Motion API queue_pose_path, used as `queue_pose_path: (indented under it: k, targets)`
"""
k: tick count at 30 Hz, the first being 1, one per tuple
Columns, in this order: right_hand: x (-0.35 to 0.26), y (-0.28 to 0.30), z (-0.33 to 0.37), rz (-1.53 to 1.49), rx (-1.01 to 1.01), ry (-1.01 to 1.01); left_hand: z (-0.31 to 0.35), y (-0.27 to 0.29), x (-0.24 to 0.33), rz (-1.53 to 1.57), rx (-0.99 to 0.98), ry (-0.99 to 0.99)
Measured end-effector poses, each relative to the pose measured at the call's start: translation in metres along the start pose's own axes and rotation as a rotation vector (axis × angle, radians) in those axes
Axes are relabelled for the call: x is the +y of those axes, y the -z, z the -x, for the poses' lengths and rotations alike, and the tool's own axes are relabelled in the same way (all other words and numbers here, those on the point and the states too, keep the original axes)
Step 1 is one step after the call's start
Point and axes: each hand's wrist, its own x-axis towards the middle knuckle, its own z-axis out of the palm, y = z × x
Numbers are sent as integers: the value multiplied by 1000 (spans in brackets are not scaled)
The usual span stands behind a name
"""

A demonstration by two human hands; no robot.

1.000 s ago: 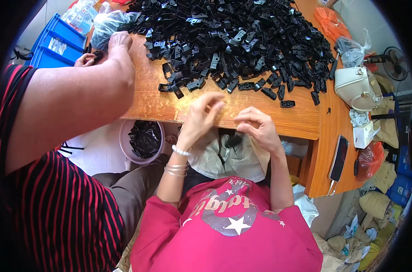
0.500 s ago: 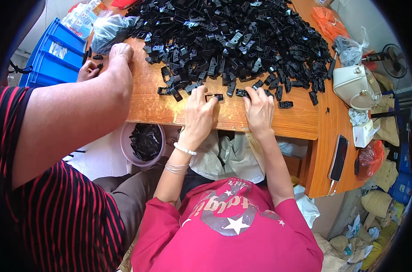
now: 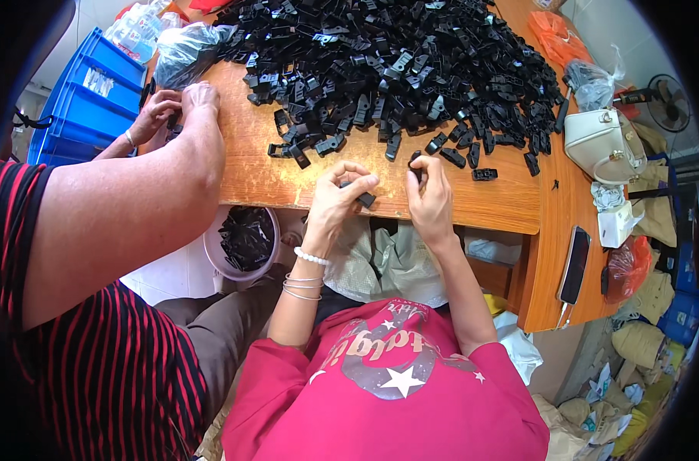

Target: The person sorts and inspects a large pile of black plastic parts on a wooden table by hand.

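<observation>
My left hand is closed on a small black plastic part just above the table's front edge. Beside it, my right hand pinches a second black plastic part, tilted up between thumb and fingers. The two parts are apart. Beyond both hands a large heap of similar black plastic parts covers the back of the wooden table. A few loose pieces lie in front of the heap, one of them a separate black part to the right of my right hand.
At left, a co-worker's hands work near a blue crate. A pink bucket of black pieces stands below the table edge. A phone with a cable, a white handbag and a red plastic bag lie at right.
Both hands have lifted black parts off the table and drawn them toward me. The right hand's part is now tilted up. The co-worker's hands have come together at left.
</observation>
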Motion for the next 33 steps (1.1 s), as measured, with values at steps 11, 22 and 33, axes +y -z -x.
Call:
queue_pose_path:
  k: [11, 22, 33]
  targets:
    - [-18, 14, 10, -516, 73, -58, 8, -2, 3, 213, -233, 18]
    - [-22, 23, 7, -352, -29, 214, 23, -12, 13, 2, -280, -18]
    - [-6, 31, 17, -746, -143, -196, 21, -30, 8, -506, -117, -438]
